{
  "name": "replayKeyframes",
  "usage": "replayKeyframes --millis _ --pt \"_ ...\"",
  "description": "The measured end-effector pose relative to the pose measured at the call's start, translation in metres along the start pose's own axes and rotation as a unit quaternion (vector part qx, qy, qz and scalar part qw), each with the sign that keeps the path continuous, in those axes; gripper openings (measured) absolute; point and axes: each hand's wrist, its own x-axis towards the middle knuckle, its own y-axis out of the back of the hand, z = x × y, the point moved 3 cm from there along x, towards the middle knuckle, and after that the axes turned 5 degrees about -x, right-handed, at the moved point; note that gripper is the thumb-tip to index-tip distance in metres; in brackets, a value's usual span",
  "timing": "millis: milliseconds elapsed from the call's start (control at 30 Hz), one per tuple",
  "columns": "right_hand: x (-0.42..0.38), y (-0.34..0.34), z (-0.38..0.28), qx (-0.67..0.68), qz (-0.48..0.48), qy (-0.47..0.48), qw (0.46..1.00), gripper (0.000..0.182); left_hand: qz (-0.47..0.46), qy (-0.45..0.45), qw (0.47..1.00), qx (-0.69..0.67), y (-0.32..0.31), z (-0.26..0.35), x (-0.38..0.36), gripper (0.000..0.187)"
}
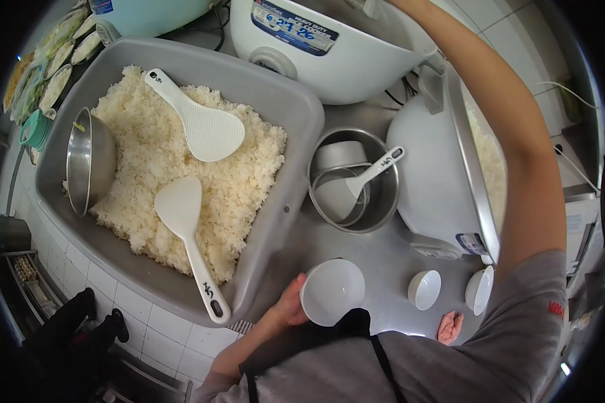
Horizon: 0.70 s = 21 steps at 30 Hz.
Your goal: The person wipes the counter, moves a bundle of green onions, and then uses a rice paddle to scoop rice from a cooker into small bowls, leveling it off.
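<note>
My left hand [292, 303] grips the side of a white bowl [333, 292], which looks empty and tilts toward the camera. My right arm [504, 101] stretches up past the rice cookers, and its hand is beyond the top edge of the view. A large white rice cooker [356, 64] stands below that wrist. To the left, a grey tub [286, 91] holds cooked rice [141, 148]. Two white rice paddles lie on the rice, an upper paddle [212, 131] and a lower paddle [181, 205]. A steel bowl [81, 161] rests on its side there.
A steel pot [390, 211] holds smaller containers and another rice paddle [370, 176]. Right of it, a second rice cooker [430, 168] contains rice. Two small white bowls, one [424, 290] left of the other [478, 291], stand near a pink cloth [450, 327]. A person's dark-clothed legs [67, 336] show lower left.
</note>
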Motion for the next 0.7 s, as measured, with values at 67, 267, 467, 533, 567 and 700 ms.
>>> replayKeyframes --millis 67,267,467,533,567,700 --pt "-0.081 0.047 -0.053 0.128 -0.029 0.255 0.958 0.024 0.002 -0.01 1.0 0.012 -0.005 -0.001 0.0 0.076" --pt "-0.264 0.013 -0.077 -0.139 -0.299 0.454 0.828 0.013 0.096 -0.021 0.995 0.019 -0.046 -0.008 0.011 0.077" --pt "-0.268 0.043 -0.077 -0.058 -0.36 0.354 0.861 0.015 -0.069 -0.092 0.992 -0.047 -0.065 -0.018 0.012 0.078" --pt "-0.273 0.032 -0.071 -0.046 -0.307 0.389 0.867 0.016 0.039 -0.113 0.992 0.041 -0.08 -0.018 0.01 0.078" --pt "-0.277 0.023 -0.068 -0.04 -0.251 0.413 0.875 0.017 0.067 -0.113 0.99 0.045 -0.088 -0.019 0.011 0.079" --pt "-0.292 -0.01 -0.079 -0.177 -0.332 0.389 0.841 0.018 -0.01 -0.109 0.994 -0.022 -0.084 -0.022 0.011 0.083"
